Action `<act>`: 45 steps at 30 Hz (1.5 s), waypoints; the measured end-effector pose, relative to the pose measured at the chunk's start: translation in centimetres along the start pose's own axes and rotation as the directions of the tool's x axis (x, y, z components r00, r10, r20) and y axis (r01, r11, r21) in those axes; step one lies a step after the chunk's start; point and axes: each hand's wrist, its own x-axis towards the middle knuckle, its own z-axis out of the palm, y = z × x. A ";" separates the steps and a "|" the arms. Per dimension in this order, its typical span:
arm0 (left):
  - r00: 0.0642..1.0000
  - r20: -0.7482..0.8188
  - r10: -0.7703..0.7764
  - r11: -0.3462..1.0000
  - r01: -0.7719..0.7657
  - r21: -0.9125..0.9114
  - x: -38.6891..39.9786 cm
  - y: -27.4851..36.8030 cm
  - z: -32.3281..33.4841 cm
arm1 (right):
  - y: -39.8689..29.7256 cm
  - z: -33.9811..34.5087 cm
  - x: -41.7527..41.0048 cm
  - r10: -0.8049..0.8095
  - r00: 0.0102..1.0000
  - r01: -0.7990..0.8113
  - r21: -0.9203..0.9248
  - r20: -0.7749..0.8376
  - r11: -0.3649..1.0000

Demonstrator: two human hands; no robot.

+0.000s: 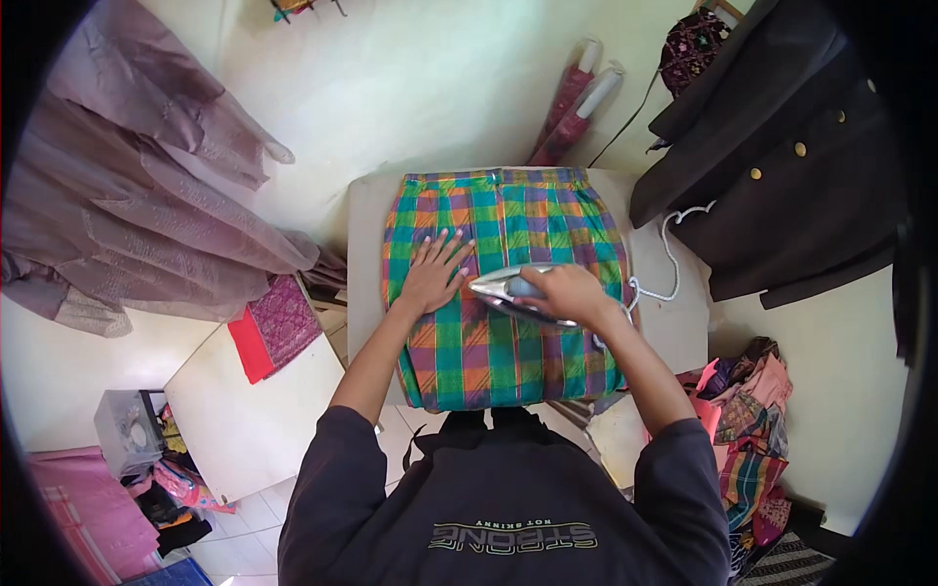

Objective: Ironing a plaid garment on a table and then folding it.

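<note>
A plaid skirt (469, 359) in green, orange and purple lies flat on a padded ironing surface (370, 220), its waistband at the far edge. My right hand (568, 293) is closed around the handle of an electric iron (495, 282), whose tip points left over the middle of the skirt. My left hand (437, 275) rests palm down on the cloth, fingers spread, just left of the iron's tip. The iron's white cord (667, 271) runs from behind my right hand towards the right. The iron's soleplate is hidden.
Mauve garments (146, 183) hang at left, a dark jacket (777, 183) with gold buttons at right. A white table (256, 417) bearing folded red and purple cloth (286, 322) stands at lower left. Piled clothes (755, 425) lie at lower right. Wrapped rolls (571, 110) lean against the wall.
</note>
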 end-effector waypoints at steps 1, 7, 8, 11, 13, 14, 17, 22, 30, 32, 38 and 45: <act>1.000 0.026 0.001 0.998 -0.002 0.066 0.0 -0.1 0.2 | 1.2 0.4 0.4 0.017 0.999 -0.018 -0.014 -0.038 1.000; 0.994 0.102 -0.040 0.997 0.033 0.070 1.1 0.1 -0.6 | 2.3 2.4 -2.0 0.038 0.997 -0.043 0.073 0.070 0.996; 0.990 0.129 -0.064 0.993 0.051 0.102 1.4 0.3 -0.8 | 1.7 2.5 -2.5 0.046 0.995 -0.051 0.060 0.084 0.997; 0.979 0.136 -0.150 0.986 0.139 0.086 4.2 2.8 -2.0 | 1.4 3.4 -4.3 -0.048 0.994 0.043 0.055 0.099 0.998; 0.999 0.033 -0.034 0.999 0.033 0.025 5.9 3.5 -1.0 | 0.9 3.4 -4.6 -0.090 0.984 0.086 0.031 0.152 0.996; 0.994 -0.071 0.078 0.996 -0.080 -0.027 6.8 3.6 -0.3 | 1.1 3.3 -4.7 -0.139 0.969 0.130 0.055 0.204 0.990; 0.994 0.068 0.080 0.997 -0.081 0.000 8.0 3.5 2.3 | 2.1 1.0 -3.1 -0.151 0.940 0.134 0.076 0.305 0.988; 0.990 0.089 0.112 0.988 -0.120 0.101 8.6 3.9 2.5 | 8.8 -2.6 1.1 0.084 0.996 -0.084 0.018 0.018 0.996; 1.000 -0.007 0.016 0.995 -0.017 -0.095 9.2 3.0 2.7 | 13.2 -2.8 5.3 0.111 0.994 -0.111 0.047 -0.017 0.993; 0.997 -0.063 -0.052 0.961 0.033 -0.274 9.4 2.5 2.8 | 13.6 -1.6 4.9 0.068 0.995 -0.067 0.019 -0.076 0.998; 0.976 -0.158 0.150 0.986 -0.160 -0.052 14.3 1.3 1.1 | 13.3 -1.0 4.0 0.023 1.000 -0.024 0.032 0.011 0.999; 0.967 0.047 0.251 0.968 -0.251 0.006 16.7 0.7 2.7 | 9.7 -0.5 -0.2 -0.043 0.994 0.040 0.028 0.104 0.999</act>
